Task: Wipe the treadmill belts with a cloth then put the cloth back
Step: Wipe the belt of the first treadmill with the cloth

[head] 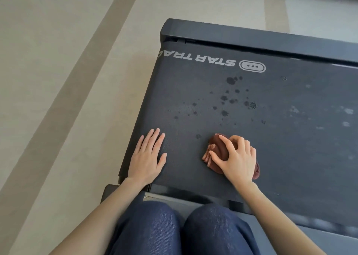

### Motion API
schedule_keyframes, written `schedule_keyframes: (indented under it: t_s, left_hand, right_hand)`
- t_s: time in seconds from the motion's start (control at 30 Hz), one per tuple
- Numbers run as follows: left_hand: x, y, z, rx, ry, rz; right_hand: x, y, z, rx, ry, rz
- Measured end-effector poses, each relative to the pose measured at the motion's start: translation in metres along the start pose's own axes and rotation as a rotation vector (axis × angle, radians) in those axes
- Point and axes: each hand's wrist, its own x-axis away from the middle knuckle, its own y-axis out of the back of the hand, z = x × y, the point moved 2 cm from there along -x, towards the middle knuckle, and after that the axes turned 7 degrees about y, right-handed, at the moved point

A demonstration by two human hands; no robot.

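- Step in hand: the wiping. Person kneels at the end of the treadmill belt (pixel 261 138), knees in dark jeans at the bottom of the view.
- R hand (pixel 235 158) presses a bunched brown cloth (pixel 213 154) onto the belt near its close edge, fingers curled over the wad and gripping it.
- L hand (pixel 148 158) lies flat on the belt's left side, fingers straight, holding nothing. Looks like a brace.
- Dark wet spots (pixel 224 97) speckle the belt just beyond the cloth, below the white "STAR TRAC" logo (pixel 211 60); pale smudges (pixel 346 117) lie further right.
- Judgement: early in the job, since most of the marks are not yet wiped.
- Next move prob calls for pushing the cloth fwd through the spots, then sweeping right toward the smudges, w/ firm downward pressure so the wad doesn't just skid.
- Where the cloth goes back — can't tell, no holder in view.
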Motion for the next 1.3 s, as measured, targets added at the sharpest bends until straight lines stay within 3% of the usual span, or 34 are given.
schedule_keyframes:
  t_s: [0.27,0.5,0.87,1.3]
  left_hand:
    - [-0.001,-0.005,0.004,0.010,-0.001,-0.002]
    - [-0.002,-0.004,0.004,0.017,-0.010,-0.035]
    - [-0.001,0.000,0.006,0.042,-0.025,-0.029]
    - [-0.004,-0.009,0.006,0.087,-0.006,-0.059]
  right_hand:
    - [-0.061,-0.027,0.019,0.018,0.113,-0.091]
    - [-0.117,-0.044,0.040,0.025,0.137,0.000]
    - [-0.009,-0.017,0.044,-0.013,0.253,-0.018]
    - [-0.151,-0.076,0.076,0.047,0.206,-0.097]
